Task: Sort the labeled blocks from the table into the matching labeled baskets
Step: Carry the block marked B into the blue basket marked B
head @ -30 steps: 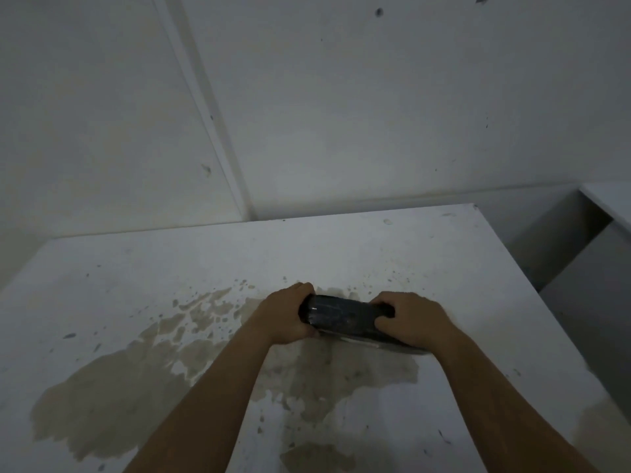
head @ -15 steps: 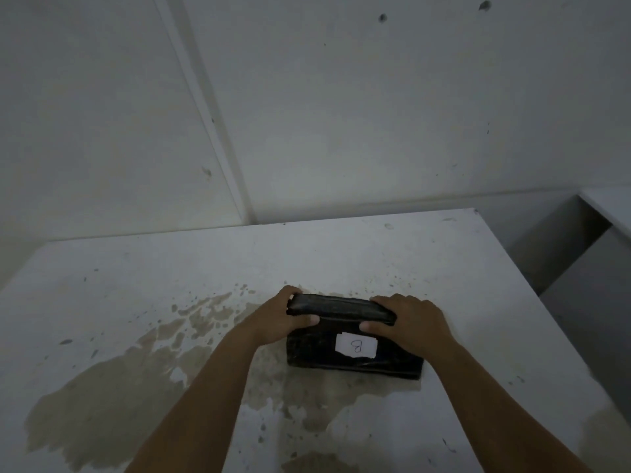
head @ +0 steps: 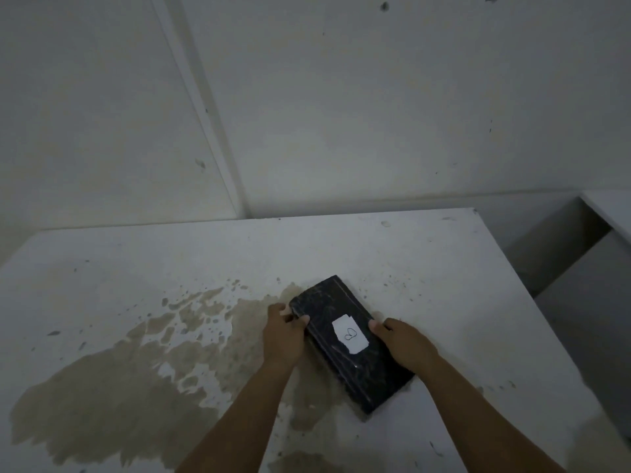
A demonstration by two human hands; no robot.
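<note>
A black rectangular block (head: 351, 363) lies flat on the white table (head: 136, 268), turned diagonally with its far end pointing up and left. A white paper label (head: 350, 334) with a handwritten "B" is stuck on its top face. My left hand (head: 285, 334) grips the block's left long edge near the far end. My right hand (head: 404, 344) holds the right long edge, thumb beside the label. No baskets are in view.
A large tan stain (head: 112, 387) spreads over the table's left and middle. The wall (head: 341, 114) rises right behind the table. The table's right edge drops off beside a white cabinet or shelf (head: 601, 254).
The block was on its long edge between my hands, label facing me. Now it lies flat, rotated diagonally, label up, and both hands stay on its sides.
</note>
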